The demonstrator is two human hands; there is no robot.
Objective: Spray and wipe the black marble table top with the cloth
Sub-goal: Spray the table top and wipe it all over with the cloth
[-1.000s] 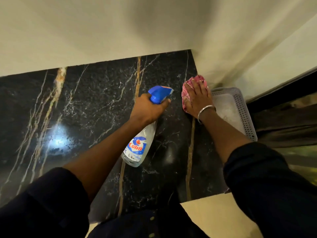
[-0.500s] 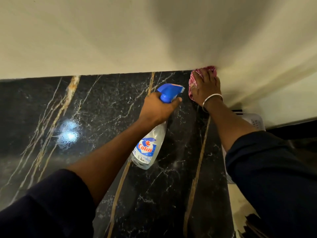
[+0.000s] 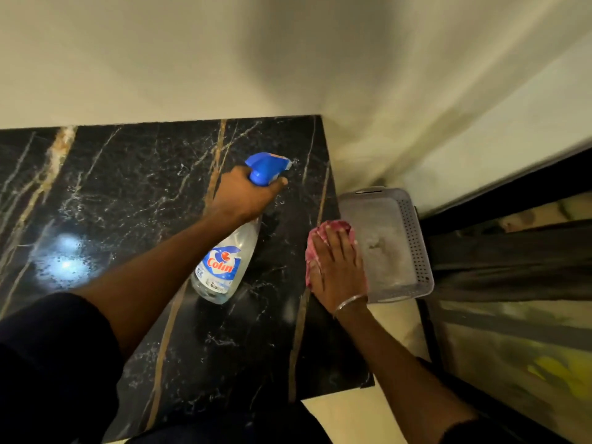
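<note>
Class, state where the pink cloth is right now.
Head view: the cloth lies under the right hand at the table top's right edge, beside the grey basket.

Most of the cloth lies hidden under the right hand.
The left hand covers the neck and trigger of the spray bottle. The small print on the label is unreadable, the table runs off the left edge, and the shapes at far right are blurred.
</note>
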